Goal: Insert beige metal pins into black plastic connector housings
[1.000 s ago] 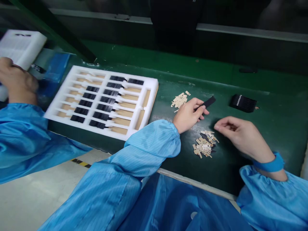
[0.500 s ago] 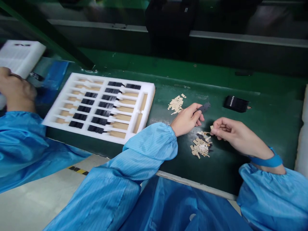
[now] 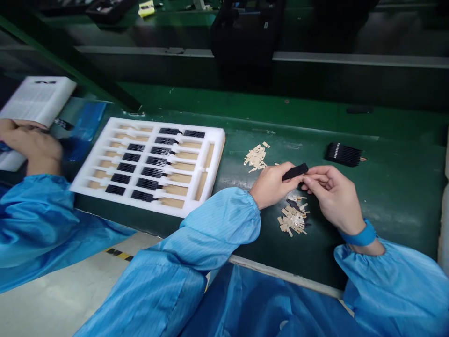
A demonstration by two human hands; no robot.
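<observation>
My left hand [image 3: 271, 186] is closed round a flat black strip-like part [image 3: 295, 172], holding it tilted above the table. My right hand [image 3: 331, 194] pinches at the right end of that part, fingertips pressed together; the small cream-coloured piece between them is almost wholly hidden. Just below both hands lies a loose pile of cream tabs [image 3: 293, 220] with a few dark bits among them. A second pile of cream tabs [image 3: 255, 157] sits beyond my left wrist. To the right, a row of black parts [image 3: 343, 154] lies side by side.
A white foam tray [image 3: 187, 207] with black comb-like parts in some slots stands left of my arm. Another person's hand [image 3: 38, 145] works by a white foam block [image 3: 44, 96] at far left. A green post [image 3: 87, 70] slants down behind the tray.
My right hand has moved left and up to the black part's end, bringing the cream piece against it. My left hand has tilted the part. The view has shifted slightly.
</observation>
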